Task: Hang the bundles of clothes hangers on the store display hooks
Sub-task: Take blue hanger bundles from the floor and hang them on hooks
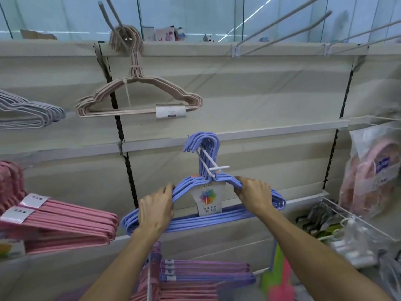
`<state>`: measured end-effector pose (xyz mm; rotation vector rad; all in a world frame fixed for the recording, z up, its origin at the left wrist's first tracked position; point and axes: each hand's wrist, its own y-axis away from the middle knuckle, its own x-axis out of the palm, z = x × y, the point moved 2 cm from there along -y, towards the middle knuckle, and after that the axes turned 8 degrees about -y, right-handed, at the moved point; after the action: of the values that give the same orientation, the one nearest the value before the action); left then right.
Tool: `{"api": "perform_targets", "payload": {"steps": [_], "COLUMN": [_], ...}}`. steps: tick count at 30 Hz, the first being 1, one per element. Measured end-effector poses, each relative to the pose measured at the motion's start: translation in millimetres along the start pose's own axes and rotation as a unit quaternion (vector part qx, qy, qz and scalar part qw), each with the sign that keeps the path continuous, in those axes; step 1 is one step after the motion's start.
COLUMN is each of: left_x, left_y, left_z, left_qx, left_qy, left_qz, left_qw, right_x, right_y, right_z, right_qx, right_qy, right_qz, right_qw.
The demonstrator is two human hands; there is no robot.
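The blue bundle of hangers (204, 205) hangs by its curved tops on a white display hook (211, 162) at the middle of the shelf wall (271, 88). The person holds it by both sloping shoulders. The left hand (157, 208) curls its fingers round the left shoulder, and its grip is pressed onto the wires. The right hand (252, 193) curls round the right shoulder in the same way. A paper label (208, 198) hangs between the two hands.

One beige bundle (138, 92) hangs on a hook higher up and to the left. One grey bundle (28, 111) shows at the left edge. Two pink bundles (65, 222) with white bands hang low on the left. Below the arms lie more pink and purple bundles (204, 274), stacked too closely to count. At the right, one clear bag (368, 172) holds pink hangers.
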<state>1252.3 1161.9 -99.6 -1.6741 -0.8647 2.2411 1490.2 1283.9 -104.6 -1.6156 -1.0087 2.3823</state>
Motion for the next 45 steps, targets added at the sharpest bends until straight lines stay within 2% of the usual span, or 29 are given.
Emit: {"api": "perform_targets", "payload": {"steps": [9, 13, 28, 34, 37, 41, 45], "left_x": [14, 21, 17, -4, -18, -38, -49], "left_y": [5, 8, 19, 30, 40, 51, 61], "left_z": [1, 5, 8, 0, -9, -25, -44], "left_qx": [-0.005, 0.015, 0.034, 0.063, 0.056, 0.047, 0.062], "left_qy": [-0.01, -0.003, 0.157, 0.243, 0.329, 0.425, 0.471], "left_qz": [0.009, 0.023, 0.111, 0.05, -0.001, -0.041, -0.059], "left_qw": [1.0, 1.0, 0.981, 0.967, 0.943, 0.903, 0.878], "right_x": [16, 19, 3, -22, -39, -64, -90], "right_y": [3, 7, 12, 22, 37, 65, 105], "right_z": [-1, 1, 1, 4, 2, -9, -22], "right_qx": [-0.009, -0.043, -0.017, -0.049, -0.054, -0.015, 0.012], "right_qy": [-0.052, -0.079, -0.112, -0.114, -0.117, -0.156, -0.169], "right_qz": [0.023, 0.044, 0.155, 0.151, 0.127, 0.111, 0.081], "right_qw": [0.998, 0.995, 0.981, 0.981, 0.984, 0.981, 0.982]}}
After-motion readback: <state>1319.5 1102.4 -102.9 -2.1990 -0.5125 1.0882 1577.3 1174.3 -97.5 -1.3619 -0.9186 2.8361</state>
